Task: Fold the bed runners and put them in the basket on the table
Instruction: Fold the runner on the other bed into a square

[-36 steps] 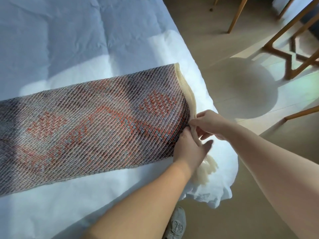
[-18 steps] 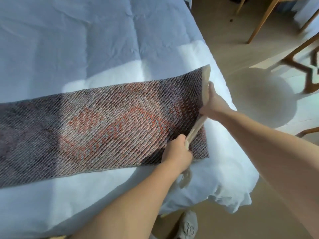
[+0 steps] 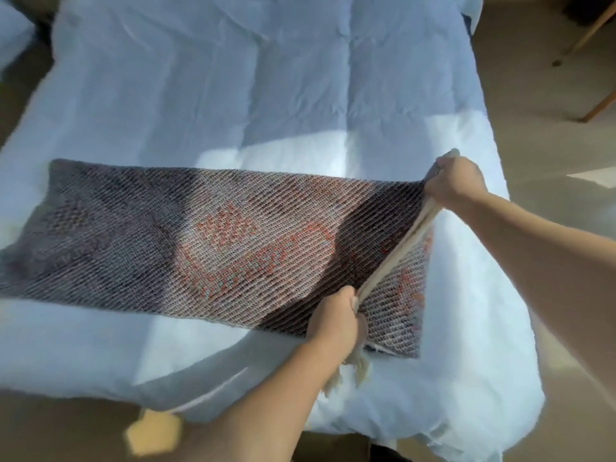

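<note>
grey-and-red woven bed runner [image 3: 200, 235] across white quilted bed [image 3: 300, 78], one end lifted by bed's right edge | left hand [image 3: 336, 315] clenched on near corner, right hand [image 3: 453, 180] clenched on far corner | looks soft, limp, light, grippy weave; best held at corners of cream hem [image 3: 400, 241]

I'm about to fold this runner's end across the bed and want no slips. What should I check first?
1. Left hand grips the bed runner's near corner: ok.
2. Right hand grips the far corner: ok.
3. Cream edge stretched straight between both hands: ok.
4. Runner's body lies flat on the duvet: ok.
5. Opposite end square: cannot tell, its near corner leaves the frame.
6. Basket and table located: cannot tell, neither is in view.
</note>
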Tool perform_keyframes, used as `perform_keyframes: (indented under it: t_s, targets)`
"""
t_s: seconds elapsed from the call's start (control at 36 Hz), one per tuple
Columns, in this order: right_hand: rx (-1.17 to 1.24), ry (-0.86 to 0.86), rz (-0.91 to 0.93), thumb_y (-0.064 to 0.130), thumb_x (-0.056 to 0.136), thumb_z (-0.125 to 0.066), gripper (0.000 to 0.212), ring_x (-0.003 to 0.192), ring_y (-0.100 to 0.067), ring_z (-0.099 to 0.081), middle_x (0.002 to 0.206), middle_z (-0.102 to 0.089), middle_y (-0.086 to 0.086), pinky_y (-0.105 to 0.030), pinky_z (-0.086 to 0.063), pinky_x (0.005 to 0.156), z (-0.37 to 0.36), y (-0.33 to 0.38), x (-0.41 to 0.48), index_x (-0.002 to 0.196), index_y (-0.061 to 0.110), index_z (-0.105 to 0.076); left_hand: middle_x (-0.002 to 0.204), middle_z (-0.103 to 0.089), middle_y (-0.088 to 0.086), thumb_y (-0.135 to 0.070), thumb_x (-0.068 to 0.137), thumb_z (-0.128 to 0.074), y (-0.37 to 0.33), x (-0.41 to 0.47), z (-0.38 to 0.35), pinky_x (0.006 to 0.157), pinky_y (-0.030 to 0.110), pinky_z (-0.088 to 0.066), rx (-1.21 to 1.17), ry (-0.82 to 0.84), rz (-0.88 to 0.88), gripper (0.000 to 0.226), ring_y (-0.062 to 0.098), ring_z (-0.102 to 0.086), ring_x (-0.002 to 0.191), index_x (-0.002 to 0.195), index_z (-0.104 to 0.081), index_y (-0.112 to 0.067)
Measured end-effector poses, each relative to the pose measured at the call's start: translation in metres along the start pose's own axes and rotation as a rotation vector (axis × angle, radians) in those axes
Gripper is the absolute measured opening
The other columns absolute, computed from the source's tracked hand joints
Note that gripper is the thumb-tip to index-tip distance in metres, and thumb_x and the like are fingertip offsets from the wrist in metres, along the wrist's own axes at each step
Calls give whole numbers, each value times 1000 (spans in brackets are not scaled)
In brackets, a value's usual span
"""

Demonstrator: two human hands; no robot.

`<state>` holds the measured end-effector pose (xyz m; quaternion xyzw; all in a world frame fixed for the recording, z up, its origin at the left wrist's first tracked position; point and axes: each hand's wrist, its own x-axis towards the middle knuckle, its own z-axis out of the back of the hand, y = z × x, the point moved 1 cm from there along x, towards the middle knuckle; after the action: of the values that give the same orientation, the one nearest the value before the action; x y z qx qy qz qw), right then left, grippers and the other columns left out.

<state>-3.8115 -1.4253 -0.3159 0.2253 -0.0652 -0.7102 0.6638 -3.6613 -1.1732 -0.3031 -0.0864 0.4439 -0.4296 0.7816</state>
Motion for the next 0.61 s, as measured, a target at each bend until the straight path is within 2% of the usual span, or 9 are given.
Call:
perform_keyframes:
  t_s: [0.06,0.17,0.25,0.31,0.36,0.42,0.47,0.56,0.61]
  targets:
    - [-35,28,75,2,78,-49,31,89,-40,-64,100,-65,-24,-40,-56,73,8,19,-5,105,-8,-61,72,-50,8,-5,88,-47,1,-4,19,59,36,-38,23,-54,34,24,31,-52,69,72,-36,-18]
    - [-13,96,168,0,74,-60,20,88,-40,-64,94,-67,-25,-40,-55,72,28,67,-17,92,-6,-66,82,-63,10,-10,86,-53,8,-20,60,64,43,-57,-5,-86,98,11,33,-66,73,82,-47,-18]
    - [64,124,184,3,73,-66,16,79,-33,-62,85,-67,-19,-29,-46,59,40,106,-29,88,-1,-67,83,-67,14,-11,86,-51,18,-42,90,66,48,-59,-93,-96,123,9,34,-68,71,84,-49,-19]
    - [114,136,197,4,72,-67,14,70,-27,-56,79,-63,-14,-24,-35,48,44,132,-41,86,2,-66,93,-67,15,-11,88,-50,27,-57,110,78,45,-57,-109,-129,120,15,34,-67,84,79,-45,-22]
    - [151,144,226,4,72,-67,11,66,-26,-54,79,-61,-13,-23,-31,45,48,160,-54,83,4,-66,96,-63,12,-11,91,-46,38,-72,130,83,40,-52,-106,-152,105,15,32,-62,92,84,-42,-25]
    - [167,144,262,3,70,-67,11,70,-29,-58,82,-64,-15,-25,-35,50,50,187,-67,81,4,-66,87,-62,5,-18,96,-45,52,-89,147,73,37,-52,-169,-164,81,5,23,-62,79,96,-48,-22]
    - [164,133,293,4,66,-68,13,73,-30,-60,80,-65,-15,-26,-38,56,52,216,-80,79,6,-67,79,-63,2,-29,100,-45,70,-102,165,63,34,-50,-205,-206,58,14,16,-60,68,103,-55,-20]
    - [186,126,321,3,63,-70,13,71,-29,-64,77,-67,-12,-33,-52,59,52,258,-100,74,8,-65,76,-63,1,-33,100,-47,97,-118,194,57,28,-48,-205,-278,48,18,14,-62,66,102,-58,-19]
    - [192,127,346,3,65,-69,11,74,-30,-66,78,-68,-13,-35,-55,62,49,284,-114,73,8,-64,78,-65,4,-34,99,-49,116,-125,211,55,24,-49,-211,-309,41,19,14,-63,66,97,-57,-18]
